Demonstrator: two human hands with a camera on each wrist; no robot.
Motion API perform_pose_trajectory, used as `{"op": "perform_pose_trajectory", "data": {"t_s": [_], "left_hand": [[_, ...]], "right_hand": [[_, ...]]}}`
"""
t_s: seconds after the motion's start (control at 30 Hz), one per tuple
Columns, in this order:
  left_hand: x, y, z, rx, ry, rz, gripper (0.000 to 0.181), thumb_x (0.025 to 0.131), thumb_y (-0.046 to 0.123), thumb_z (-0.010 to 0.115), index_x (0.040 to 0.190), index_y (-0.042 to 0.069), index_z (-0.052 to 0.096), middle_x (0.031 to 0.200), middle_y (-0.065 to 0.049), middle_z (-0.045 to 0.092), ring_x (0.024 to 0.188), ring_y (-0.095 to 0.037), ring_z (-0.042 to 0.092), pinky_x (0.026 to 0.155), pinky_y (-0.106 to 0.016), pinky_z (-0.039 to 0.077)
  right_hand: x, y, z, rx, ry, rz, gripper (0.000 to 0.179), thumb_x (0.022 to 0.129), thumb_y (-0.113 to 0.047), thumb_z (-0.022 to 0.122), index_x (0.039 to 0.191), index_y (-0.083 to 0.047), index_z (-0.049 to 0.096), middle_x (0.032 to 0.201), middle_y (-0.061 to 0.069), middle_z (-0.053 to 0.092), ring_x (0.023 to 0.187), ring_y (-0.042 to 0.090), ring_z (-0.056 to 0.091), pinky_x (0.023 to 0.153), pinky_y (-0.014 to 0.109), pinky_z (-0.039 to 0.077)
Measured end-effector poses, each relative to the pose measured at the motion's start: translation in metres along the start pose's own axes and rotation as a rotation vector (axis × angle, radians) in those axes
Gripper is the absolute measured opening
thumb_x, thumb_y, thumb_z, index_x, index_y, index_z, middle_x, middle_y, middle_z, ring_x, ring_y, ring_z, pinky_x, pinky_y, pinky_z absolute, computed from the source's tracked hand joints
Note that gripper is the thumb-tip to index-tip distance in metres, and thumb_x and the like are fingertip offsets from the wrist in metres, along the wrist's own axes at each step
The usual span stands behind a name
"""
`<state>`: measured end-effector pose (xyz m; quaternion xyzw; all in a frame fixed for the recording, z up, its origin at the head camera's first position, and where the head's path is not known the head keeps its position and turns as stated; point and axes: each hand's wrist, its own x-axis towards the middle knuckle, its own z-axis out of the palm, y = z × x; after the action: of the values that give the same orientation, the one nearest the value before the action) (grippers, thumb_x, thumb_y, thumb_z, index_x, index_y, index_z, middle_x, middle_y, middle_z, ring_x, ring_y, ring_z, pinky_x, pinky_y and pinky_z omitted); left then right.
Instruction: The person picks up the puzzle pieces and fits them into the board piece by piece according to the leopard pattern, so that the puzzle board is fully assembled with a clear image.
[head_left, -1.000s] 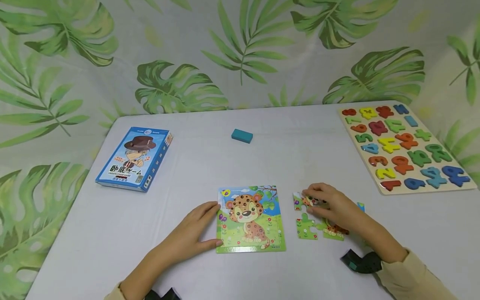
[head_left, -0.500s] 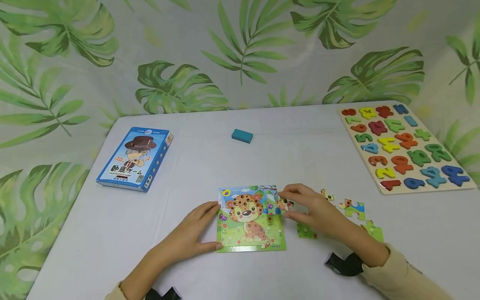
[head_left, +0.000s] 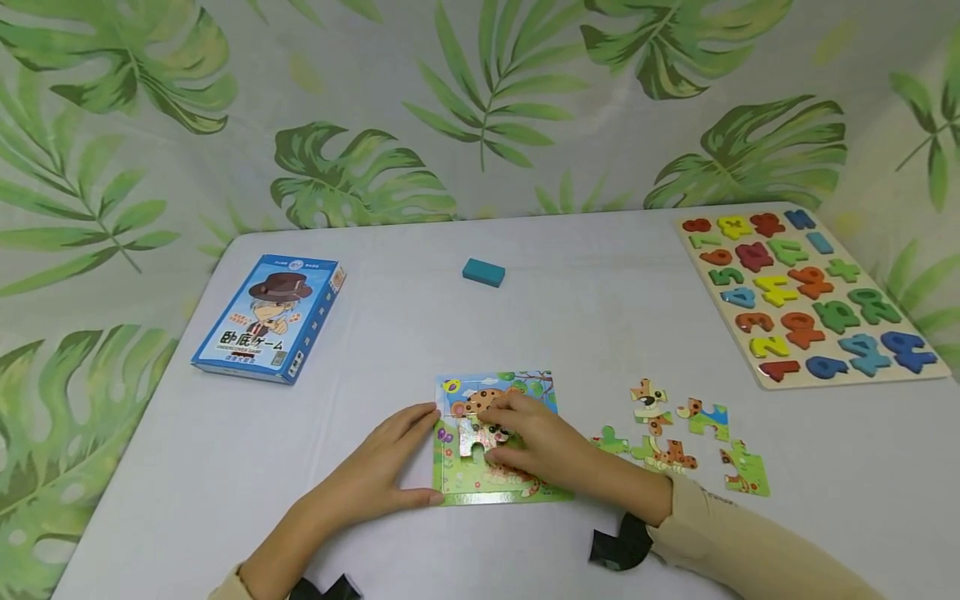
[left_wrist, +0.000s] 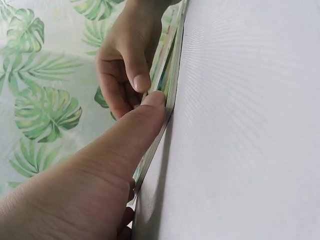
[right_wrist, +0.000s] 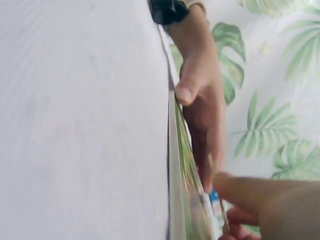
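A square jigsaw board [head_left: 480,497] with a cartoon leopard picture lies flat on the white table. At its left edge, my left hand [head_left: 378,462] touches it with the fingertips near the top and the thumb near the lower corner. My right hand [head_left: 543,446] pinches a jigsaw piece [head_left: 470,435] over the board's middle, covering part of the leopard. Seen edge-on in the right wrist view, the held piece [right_wrist: 224,212] is tilted above the board. Right of the board lie several loose jigsaw pieces [head_left: 705,418], some partly behind my right forearm.
A blue game box [head_left: 266,317] lies at the left. A teal block [head_left: 483,272] sits toward the back. At the far right is a wooden board [head_left: 813,300] of coloured numbers and signs. A leaf-print cloth [head_left: 510,92] hangs behind the table.
My right hand has moved left from among the loose pieces to over the board, bringing one piece with it. My left hand has stayed at the board's left edge.
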<state>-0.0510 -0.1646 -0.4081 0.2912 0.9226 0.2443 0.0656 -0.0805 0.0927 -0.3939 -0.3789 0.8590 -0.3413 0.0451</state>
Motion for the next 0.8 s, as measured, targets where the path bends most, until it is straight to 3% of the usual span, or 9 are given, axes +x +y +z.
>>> {"op": "perform_pose_trajectory", "data": {"t_s": [0.23, 0.37, 0.6, 0.8], "left_hand": [[0.0, -0.001, 0.0, 0.0, 0.008, 0.03, 0.082, 0.072, 0.06, 0.061, 0.14, 0.023, 0.033, 0.144, -0.002, 0.025, 0.13, -0.019, 0.021, 0.102, -0.04, 0.023], [0.0, -0.001, 0.001, 0.019, -0.001, 0.048, 0.072, 0.074, 0.06, 0.059, 0.137, 0.031, 0.038, 0.144, -0.003, 0.024, 0.13, -0.019, 0.02, 0.102, -0.041, 0.024], [0.0, -0.001, 0.001, 0.018, -0.012, 0.04, 0.072, 0.074, 0.06, 0.059, 0.136, 0.028, 0.041, 0.144, -0.003, 0.023, 0.131, -0.019, 0.019, 0.102, -0.04, 0.023], [0.0, 0.0, 0.001, 0.017, -0.012, 0.029, 0.074, 0.074, 0.061, 0.059, 0.137, 0.026, 0.04, 0.145, -0.001, 0.023, 0.131, -0.018, 0.018, 0.102, -0.04, 0.023]], "right_hand": [[0.011, 0.0, 0.013, -0.121, 0.029, -0.034, 0.045, 0.078, -0.028, 0.07, 0.116, -0.008, 0.061, 0.11, -0.001, 0.054, 0.098, 0.013, 0.046, 0.084, 0.029, 0.04], [0.013, 0.001, 0.016, -0.118, 0.04, -0.043, 0.048, 0.076, -0.029, 0.072, 0.118, -0.008, 0.06, 0.107, -0.002, 0.054, 0.097, 0.014, 0.046, 0.086, 0.033, 0.039], [0.011, 0.006, 0.016, -0.079, 0.066, 0.01, 0.049, 0.074, -0.032, 0.073, 0.118, -0.016, 0.062, 0.112, -0.004, 0.051, 0.111, 0.016, 0.041, 0.09, 0.044, 0.029], [0.01, 0.006, 0.015, -0.071, 0.062, 0.023, 0.046, 0.076, -0.031, 0.071, 0.118, -0.015, 0.061, 0.114, -0.003, 0.05, 0.11, 0.014, 0.041, 0.089, 0.041, 0.028]]}}
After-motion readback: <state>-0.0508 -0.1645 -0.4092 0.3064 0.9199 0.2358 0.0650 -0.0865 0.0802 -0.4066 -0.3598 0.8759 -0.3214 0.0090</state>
